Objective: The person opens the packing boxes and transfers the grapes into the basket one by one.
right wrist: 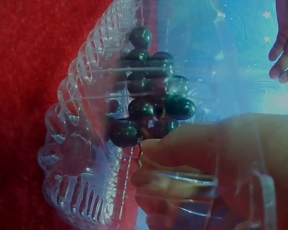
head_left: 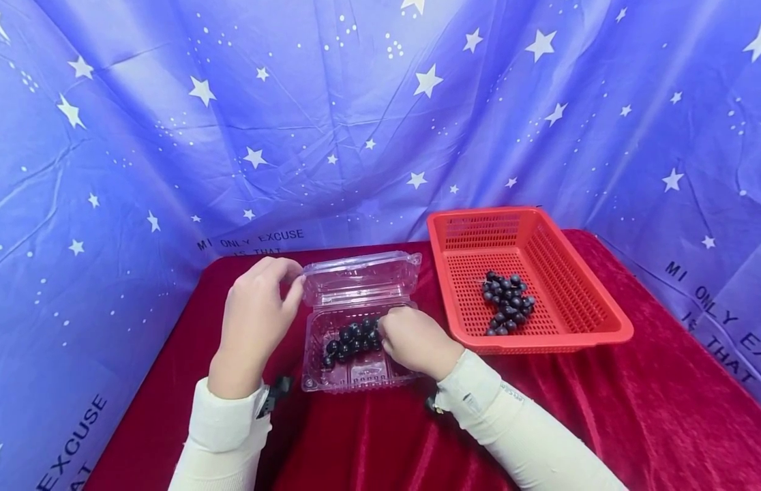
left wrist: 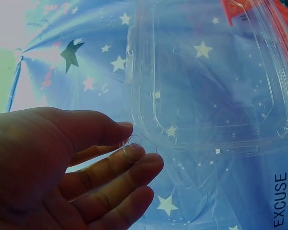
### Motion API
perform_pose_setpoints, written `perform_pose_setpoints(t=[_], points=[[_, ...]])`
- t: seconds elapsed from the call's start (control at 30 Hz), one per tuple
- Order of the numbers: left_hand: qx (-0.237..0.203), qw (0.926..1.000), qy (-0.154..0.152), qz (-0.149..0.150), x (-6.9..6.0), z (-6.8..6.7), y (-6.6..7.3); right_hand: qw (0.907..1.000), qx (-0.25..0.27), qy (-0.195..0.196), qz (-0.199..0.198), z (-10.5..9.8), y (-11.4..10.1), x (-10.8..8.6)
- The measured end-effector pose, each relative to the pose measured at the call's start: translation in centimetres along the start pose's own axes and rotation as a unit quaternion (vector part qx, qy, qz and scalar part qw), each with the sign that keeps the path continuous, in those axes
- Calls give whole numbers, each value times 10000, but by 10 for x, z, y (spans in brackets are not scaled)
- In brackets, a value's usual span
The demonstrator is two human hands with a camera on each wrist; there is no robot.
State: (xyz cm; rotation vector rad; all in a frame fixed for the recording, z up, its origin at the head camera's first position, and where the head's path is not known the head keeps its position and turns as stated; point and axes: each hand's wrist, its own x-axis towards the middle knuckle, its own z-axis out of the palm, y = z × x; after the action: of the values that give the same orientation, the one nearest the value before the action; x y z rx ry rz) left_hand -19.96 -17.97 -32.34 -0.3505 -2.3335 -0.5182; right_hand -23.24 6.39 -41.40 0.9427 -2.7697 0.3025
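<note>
An open clear plastic clamshell box (head_left: 368, 375) stands on the table, its lid (head_left: 362, 278) raised at the back. At the lid's left corner, my left hand (head_left: 256, 320) pinches a small clear tab (left wrist: 136, 142) between thumb and fingers. Inside the box is a bunch of dark grapes (head_left: 352, 341), which the right wrist view shows through the clear wall. My right hand (head_left: 419, 339) reaches into the box's right side and pinches the bunch's stem (right wrist: 140, 155) with thumb and finger. Some of its fingers are hidden behind the plastic.
To the right stands a red perforated basket (head_left: 577, 273) with another bunch of dark grapes (head_left: 508, 301) in it. Dark red velvet cloth (head_left: 479, 429) covers the table. A blue star-patterned curtain (head_left: 356, 123) hangs behind and at both sides.
</note>
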Motion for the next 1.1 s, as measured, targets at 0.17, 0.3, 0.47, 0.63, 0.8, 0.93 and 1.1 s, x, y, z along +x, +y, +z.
perform_pose_setpoints(t=[0.17, 0.3, 0.47, 0.63, 0.8, 0.93, 1.1], points=[[15, 10000, -16, -3, 1, 0, 0, 10000, 35, -55, 53, -1, -1, 0], [19, 10000, -26, 1, 1, 0, 1, 9999, 31, -66, 100, -1, -2, -1], [16, 10000, -48, -7, 1, -1, 1, 9998, -75, -87, 143, 1, -3, -1], [30, 10000, -73, 2, 1, 0, 1, 9997, -177, -83, 124, 3, -3, -1], [37, 10000, -90, 4, 1, -1, 2, 9994, -261, -33, 215, 5, -4, -2], [37, 9999, -94, 10, 1, -1, 2, 9993, -263, -7, 270, 7, -5, -3], [40, 9999, -102, 5, 0, -1, 2, 9992, -217, 21, 339, 7, -6, -2]])
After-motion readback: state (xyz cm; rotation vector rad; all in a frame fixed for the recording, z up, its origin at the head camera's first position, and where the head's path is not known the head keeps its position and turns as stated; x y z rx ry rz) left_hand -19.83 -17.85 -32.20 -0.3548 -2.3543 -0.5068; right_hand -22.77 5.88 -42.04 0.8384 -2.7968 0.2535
